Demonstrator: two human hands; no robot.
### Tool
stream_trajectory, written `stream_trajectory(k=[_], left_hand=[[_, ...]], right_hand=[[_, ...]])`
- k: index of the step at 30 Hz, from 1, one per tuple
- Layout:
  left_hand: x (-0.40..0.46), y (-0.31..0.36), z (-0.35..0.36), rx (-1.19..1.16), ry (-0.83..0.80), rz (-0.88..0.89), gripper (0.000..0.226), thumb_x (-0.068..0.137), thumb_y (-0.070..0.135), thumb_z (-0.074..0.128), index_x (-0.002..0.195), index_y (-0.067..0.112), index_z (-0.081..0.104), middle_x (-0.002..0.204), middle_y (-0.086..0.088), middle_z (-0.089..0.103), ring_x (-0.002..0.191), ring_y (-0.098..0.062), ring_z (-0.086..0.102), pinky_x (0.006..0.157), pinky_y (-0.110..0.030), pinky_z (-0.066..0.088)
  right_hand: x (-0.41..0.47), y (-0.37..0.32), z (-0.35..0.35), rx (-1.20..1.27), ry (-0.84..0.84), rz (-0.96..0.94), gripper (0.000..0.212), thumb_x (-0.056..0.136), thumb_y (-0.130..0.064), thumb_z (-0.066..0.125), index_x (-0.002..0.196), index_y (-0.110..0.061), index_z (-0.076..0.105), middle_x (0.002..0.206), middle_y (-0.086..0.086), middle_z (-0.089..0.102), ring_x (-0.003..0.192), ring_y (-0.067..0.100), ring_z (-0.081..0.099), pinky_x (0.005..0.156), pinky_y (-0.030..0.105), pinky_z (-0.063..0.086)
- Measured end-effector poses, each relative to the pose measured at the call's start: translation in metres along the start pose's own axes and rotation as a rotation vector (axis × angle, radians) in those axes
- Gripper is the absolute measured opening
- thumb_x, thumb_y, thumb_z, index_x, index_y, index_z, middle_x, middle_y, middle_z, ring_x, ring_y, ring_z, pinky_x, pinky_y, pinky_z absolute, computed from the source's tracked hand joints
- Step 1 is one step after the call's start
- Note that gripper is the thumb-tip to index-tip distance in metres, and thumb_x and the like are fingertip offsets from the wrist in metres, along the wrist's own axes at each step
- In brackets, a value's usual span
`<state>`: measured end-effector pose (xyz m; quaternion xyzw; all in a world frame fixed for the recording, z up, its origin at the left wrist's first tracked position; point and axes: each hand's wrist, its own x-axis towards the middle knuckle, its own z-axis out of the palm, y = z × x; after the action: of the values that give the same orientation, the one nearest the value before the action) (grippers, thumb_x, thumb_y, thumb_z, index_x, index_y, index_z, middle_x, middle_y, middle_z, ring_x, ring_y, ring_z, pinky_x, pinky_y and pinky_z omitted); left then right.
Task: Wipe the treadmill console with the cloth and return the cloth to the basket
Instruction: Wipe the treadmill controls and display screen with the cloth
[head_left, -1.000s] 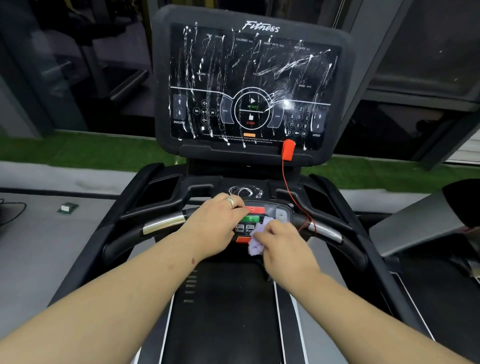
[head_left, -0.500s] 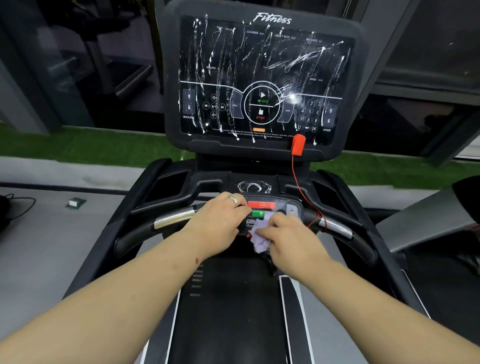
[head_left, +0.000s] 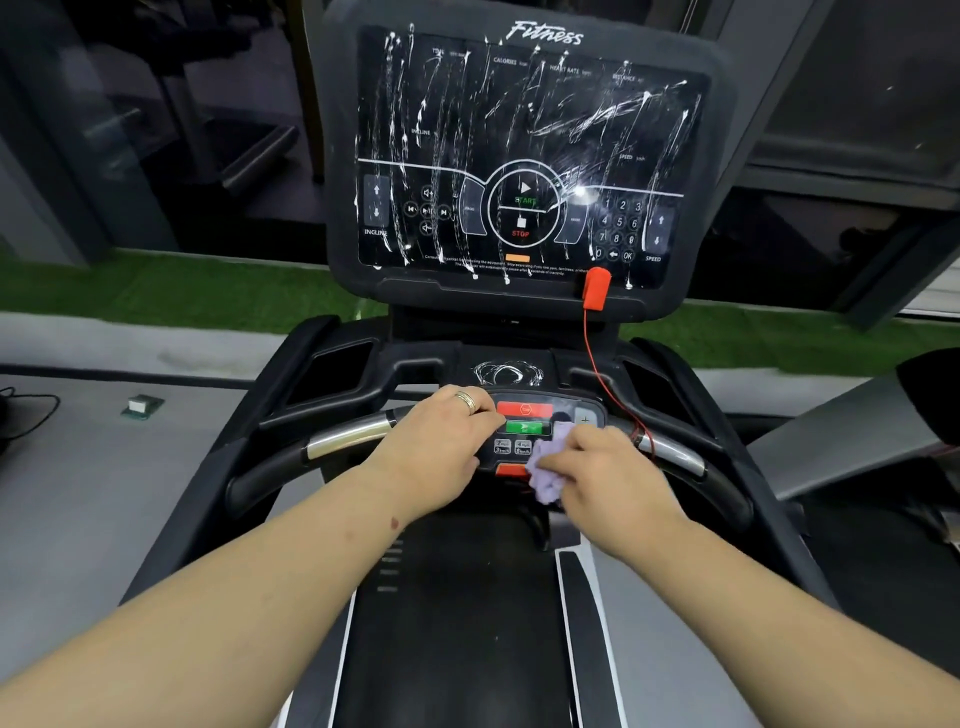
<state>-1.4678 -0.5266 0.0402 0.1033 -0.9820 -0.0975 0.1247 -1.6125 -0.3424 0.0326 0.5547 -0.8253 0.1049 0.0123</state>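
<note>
The right hand bunches the lilac cloth against the handlebar keypad below the streaked console, the left hand resting flat beside it; soft, light, best held wadded.

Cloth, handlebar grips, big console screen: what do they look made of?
Cloth: soft lilac fabric, probably microfibre; it bunches and folds under the right hand.
Handlebar grips: shiny silver sleeves with bright highlights, likely polished metal, set in matte black plastic or rubber.
Console screen: glossy black panel, glass or acrylic; it shows a glare spot and white streaks.
</note>
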Motion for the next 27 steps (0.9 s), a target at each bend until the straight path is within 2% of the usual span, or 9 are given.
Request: stream_trajectory(k=[3, 6, 8, 10, 14, 16, 20, 24, 27], left_hand=[[0.000, 0.001, 0.000, -0.002, 0.009, 0.001, 0.058, 0.086, 0.012, 0.073, 0.142, 0.018, 0.057, 0.138, 0.004, 0.051, 0.128, -0.021, 0.044, 0.108, -0.035, 0.043], [0.000, 0.002, -0.001, -0.001, -0.005, -0.003, 0.058, 0.083, 0.010, 0.075, 0.138, 0.018, 0.060, 0.135, 0.003, 0.053, 0.125, -0.022, 0.047, 0.104, -0.039, 0.047], [0.000, 0.002, -0.002, 0.012, -0.019, 0.001, 0.058, 0.085, 0.012, 0.073, 0.141, 0.019, 0.057, 0.138, 0.004, 0.051, 0.127, -0.021, 0.044, 0.105, -0.037, 0.046], [0.000, 0.001, -0.001, 0.018, -0.017, 0.004, 0.058, 0.087, 0.014, 0.071, 0.143, 0.020, 0.055, 0.140, 0.005, 0.049, 0.128, -0.020, 0.043, 0.107, -0.035, 0.044], [0.001, 0.004, -0.001, 0.022, -0.003, -0.018, 0.056, 0.087, 0.015, 0.068, 0.141, 0.022, 0.055, 0.138, 0.006, 0.049, 0.125, -0.020, 0.045, 0.104, -0.034, 0.046], [0.001, 0.008, 0.000, 0.052, 0.006, -0.022, 0.051, 0.085, 0.014, 0.066, 0.135, 0.021, 0.058, 0.133, 0.003, 0.051, 0.118, -0.024, 0.048, 0.098, -0.039, 0.049], [0.004, 0.015, 0.006, 0.119, 0.017, -0.020, 0.051, 0.081, 0.019, 0.066, 0.132, 0.021, 0.059, 0.125, -0.002, 0.055, 0.105, -0.027, 0.052, 0.088, -0.042, 0.050], [0.008, 0.020, 0.008, 0.143, 0.013, -0.003, 0.052, 0.084, 0.026, 0.067, 0.135, 0.022, 0.057, 0.126, -0.002, 0.055, 0.107, -0.025, 0.052, 0.090, -0.040, 0.049], [0.011, 0.020, 0.007, 0.140, -0.006, -0.008, 0.053, 0.084, 0.027, 0.068, 0.135, 0.023, 0.055, 0.129, 0.000, 0.053, 0.110, -0.024, 0.051, 0.092, -0.039, 0.049]], right_hand=[[0.000, -0.012, 0.009, 0.025, 0.066, 0.028, 0.032, 0.084, -0.012, 0.061, 0.106, -0.030, 0.076, 0.096, -0.002, 0.052, 0.087, 0.028, 0.051, 0.068, 0.038, 0.054], [0.004, -0.033, 0.021, 0.006, 0.074, -0.043, 0.036, 0.083, -0.016, 0.060, 0.114, -0.030, 0.072, 0.097, 0.000, 0.053, 0.084, 0.029, 0.052, 0.062, 0.039, 0.053], [0.003, -0.020, 0.014, 0.009, 0.055, -0.085, 0.036, 0.085, -0.024, 0.051, 0.111, -0.037, 0.072, 0.096, -0.005, 0.053, 0.084, 0.028, 0.054, 0.064, 0.037, 0.054], [0.001, 0.007, 0.000, 0.013, 0.083, -0.033, 0.035, 0.083, -0.027, 0.050, 0.104, -0.039, 0.075, 0.095, -0.010, 0.055, 0.085, 0.029, 0.057, 0.070, 0.034, 0.055], [0.003, 0.042, -0.015, 0.020, 0.191, 0.194, 0.042, 0.077, -0.003, 0.067, 0.109, -0.026, 0.078, 0.097, 0.002, 0.060, 0.085, 0.033, 0.057, 0.076, 0.035, 0.054], [-0.005, 0.034, -0.005, 0.002, 0.171, 0.161, 0.041, 0.077, -0.003, 0.064, 0.111, -0.024, 0.077, 0.096, 0.004, 0.059, 0.085, 0.034, 0.057, 0.074, 0.039, 0.056], [-0.020, 0.025, -0.001, 0.062, 0.017, 0.055, 0.038, 0.085, -0.014, 0.059, 0.116, -0.031, 0.074, 0.101, -0.001, 0.059, 0.095, 0.029, 0.058, 0.078, 0.041, 0.055], [-0.001, 0.046, -0.019, 0.069, 0.156, 0.181, 0.040, 0.081, -0.002, 0.064, 0.113, -0.023, 0.077, 0.100, 0.005, 0.062, 0.092, 0.034, 0.059, 0.081, 0.039, 0.054], [-0.012, 0.046, -0.013, 0.063, 0.122, 0.152, 0.037, 0.083, -0.008, 0.065, 0.112, -0.027, 0.077, 0.098, 0.002, 0.061, 0.093, 0.032, 0.059, 0.080, 0.040, 0.055]])
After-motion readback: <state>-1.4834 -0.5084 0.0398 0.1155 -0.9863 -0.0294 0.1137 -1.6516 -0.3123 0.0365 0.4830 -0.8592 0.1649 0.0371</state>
